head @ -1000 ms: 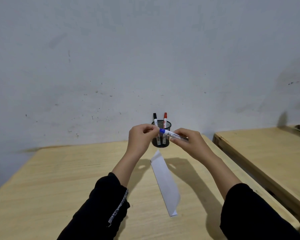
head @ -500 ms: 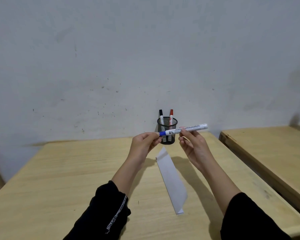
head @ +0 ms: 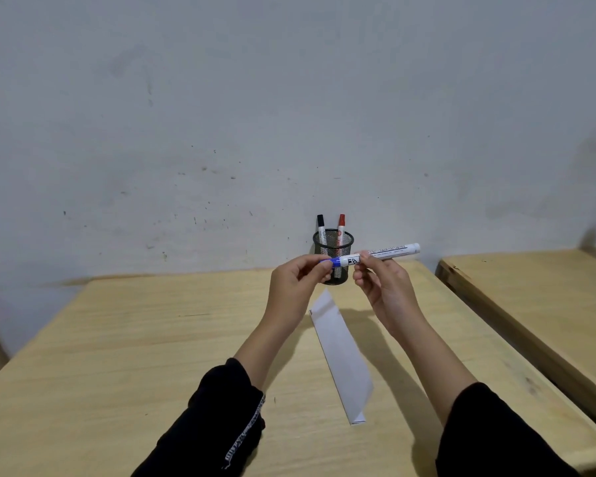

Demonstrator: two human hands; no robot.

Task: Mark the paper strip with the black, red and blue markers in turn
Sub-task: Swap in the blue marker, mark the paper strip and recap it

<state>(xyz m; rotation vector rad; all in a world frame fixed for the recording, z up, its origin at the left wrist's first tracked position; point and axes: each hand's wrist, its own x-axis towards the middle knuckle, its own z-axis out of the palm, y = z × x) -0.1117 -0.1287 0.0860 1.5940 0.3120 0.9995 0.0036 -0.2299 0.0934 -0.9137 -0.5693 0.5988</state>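
Note:
A blue marker (head: 382,253) with a white barrel is held level in the air above the wooden table (head: 152,339). My right hand (head: 382,287) pinches the barrel near its middle. My left hand (head: 296,280) pinches the blue cap end. Beneath the hands, a long white paper strip (head: 341,356) lies flat on the table, running from near the holder toward me. Behind the hands stands a black mesh pen holder (head: 334,247) with a black marker (head: 321,228) and a red marker (head: 341,228) upright in it.
A grey scuffed wall rises right behind the table's far edge. A second wooden table (head: 544,304) stands to the right, across a narrow gap. My black sleeves fill the lower part of the view.
The marker has swung from pointing down-right to level, and my right hand has shifted from gripping its far end to pinching its middle. The camera view tilted slightly.

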